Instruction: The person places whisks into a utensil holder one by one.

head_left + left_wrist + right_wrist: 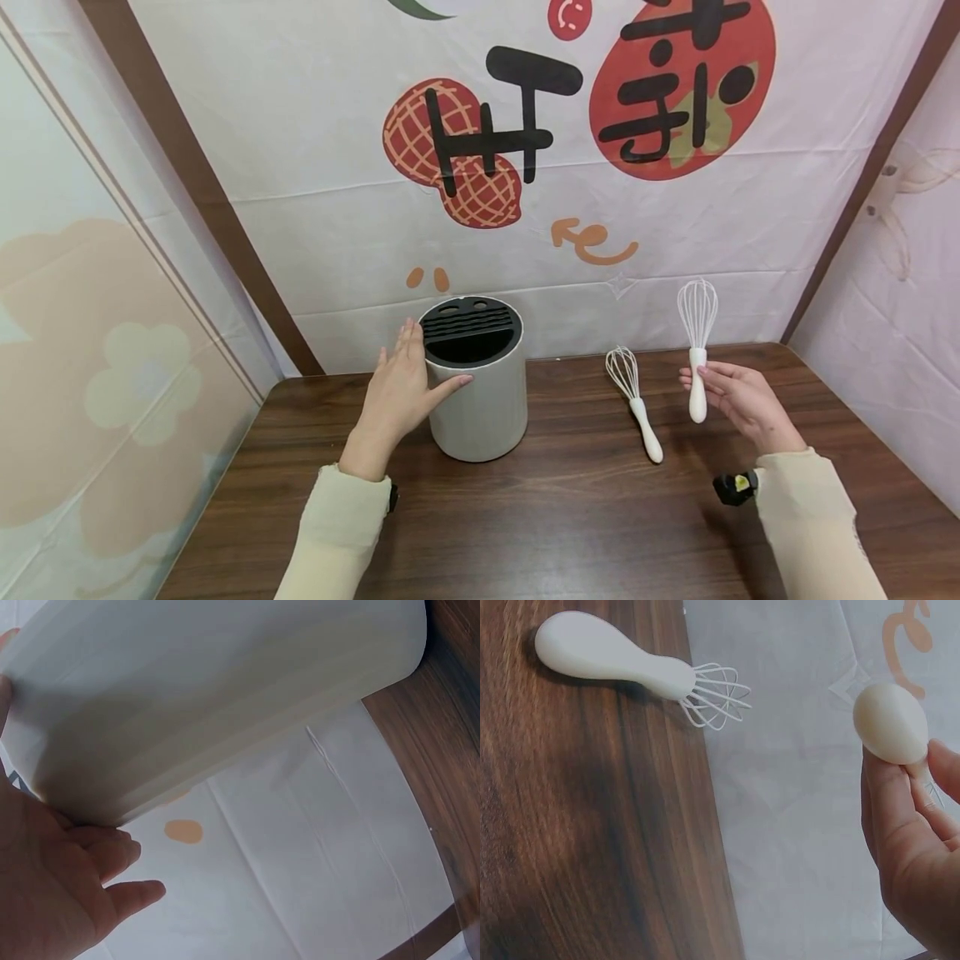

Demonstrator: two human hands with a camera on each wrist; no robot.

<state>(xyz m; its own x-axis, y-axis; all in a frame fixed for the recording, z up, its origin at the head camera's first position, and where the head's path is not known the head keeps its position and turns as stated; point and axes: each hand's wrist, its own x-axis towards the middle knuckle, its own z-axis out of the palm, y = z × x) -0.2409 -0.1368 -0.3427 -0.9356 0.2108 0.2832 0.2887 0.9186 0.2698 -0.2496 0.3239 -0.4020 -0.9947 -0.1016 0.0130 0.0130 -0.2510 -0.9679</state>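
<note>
A white whisk is held upright above the table by my right hand, which pinches its handle between thumb and fingers. The right wrist view shows the rounded handle end of this whisk, pointing toward the camera. A second white whisk lies on the table to its left, wires toward the wall. My left hand rests against the left side of a light grey utensil holder, fingers fairly straight by the rim and thumb across the front. On the holder sits a black slotted lid with a wide opening.
The dark wooden table ends at a white printed cloth wall behind the holder and whisks. Further cloth walls rise at the left and right.
</note>
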